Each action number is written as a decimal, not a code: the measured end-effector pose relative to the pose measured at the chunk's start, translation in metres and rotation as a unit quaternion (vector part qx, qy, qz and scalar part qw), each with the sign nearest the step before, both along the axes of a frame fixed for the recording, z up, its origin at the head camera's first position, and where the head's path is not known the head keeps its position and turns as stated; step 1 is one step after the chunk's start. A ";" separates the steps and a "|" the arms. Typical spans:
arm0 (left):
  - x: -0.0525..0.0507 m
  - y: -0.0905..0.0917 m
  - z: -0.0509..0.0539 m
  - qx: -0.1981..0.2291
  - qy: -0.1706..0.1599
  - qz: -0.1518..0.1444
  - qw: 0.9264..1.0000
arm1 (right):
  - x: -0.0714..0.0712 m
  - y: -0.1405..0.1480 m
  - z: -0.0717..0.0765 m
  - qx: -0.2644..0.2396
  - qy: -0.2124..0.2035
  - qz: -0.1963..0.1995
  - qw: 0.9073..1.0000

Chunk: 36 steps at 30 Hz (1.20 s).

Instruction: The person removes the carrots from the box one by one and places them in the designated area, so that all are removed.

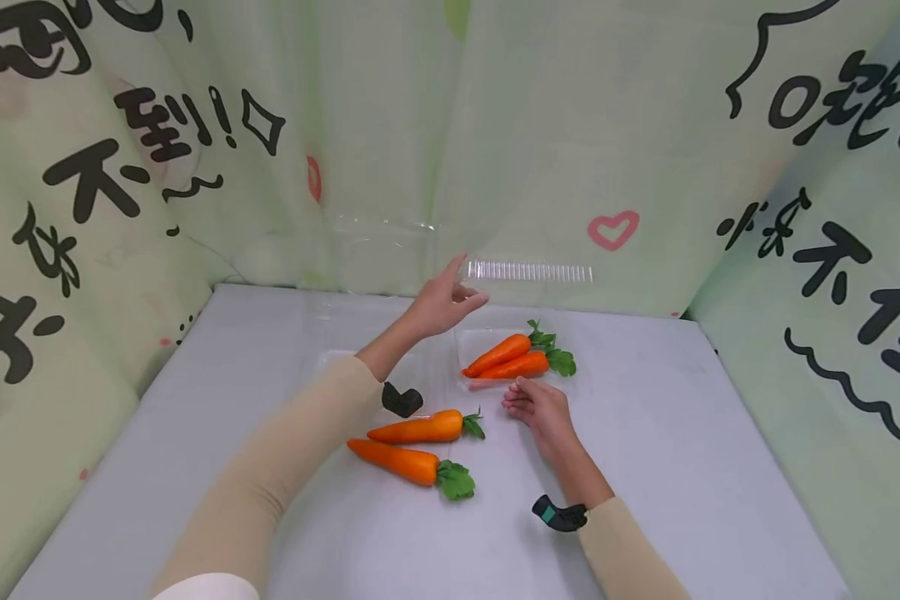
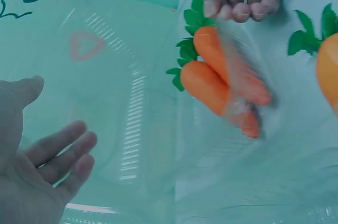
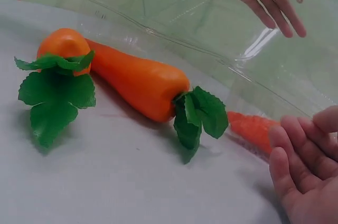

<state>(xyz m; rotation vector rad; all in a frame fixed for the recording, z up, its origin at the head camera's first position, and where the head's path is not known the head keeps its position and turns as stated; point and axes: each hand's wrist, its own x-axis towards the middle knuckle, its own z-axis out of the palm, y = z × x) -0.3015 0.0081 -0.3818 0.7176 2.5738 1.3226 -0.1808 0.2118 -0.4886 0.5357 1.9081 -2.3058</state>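
Observation:
A clear plastic box sits toward the back of the table, its clear lid raised against the curtain. Two orange carrots with green leaves lie in it, leaves to the right. My left hand reaches to the lid with fingers spread; whether it touches the plastic is hard to tell. Just in front of the box, my right hand has loosely bent fingers near the box's front edge, and nothing shows in its grasp. Two more carrots, a rear one and a front one, lie on the table between the arms.
The table has a white cover. A pale green curtain with black characters and pink hearts surrounds its back and sides. Dark straps with small devices sit on both wrists. The transparent plastic left of the carrots has hard-to-see edges.

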 end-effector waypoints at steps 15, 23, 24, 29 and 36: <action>0.014 -0.005 -0.019 -0.011 -0.023 -0.014 1.000 | 0.005 -0.003 0.015 0.086 -0.032 0.095 0.991; 0.018 -0.006 -0.036 -0.080 -0.040 -0.051 0.995 | -0.010 0.014 0.043 0.157 0.042 0.076 0.984; 0.019 -0.006 -0.037 -0.083 -0.039 -0.053 0.994 | -0.013 0.016 0.045 0.169 0.048 0.073 0.982; 0.023 -0.010 -0.041 -0.085 -0.039 -0.047 0.995 | -0.028 0.027 0.052 0.231 0.054 0.064 0.969; 0.027 -0.017 -0.046 -0.086 -0.020 -0.066 0.994 | -0.040 0.035 0.053 0.320 0.047 0.084 0.943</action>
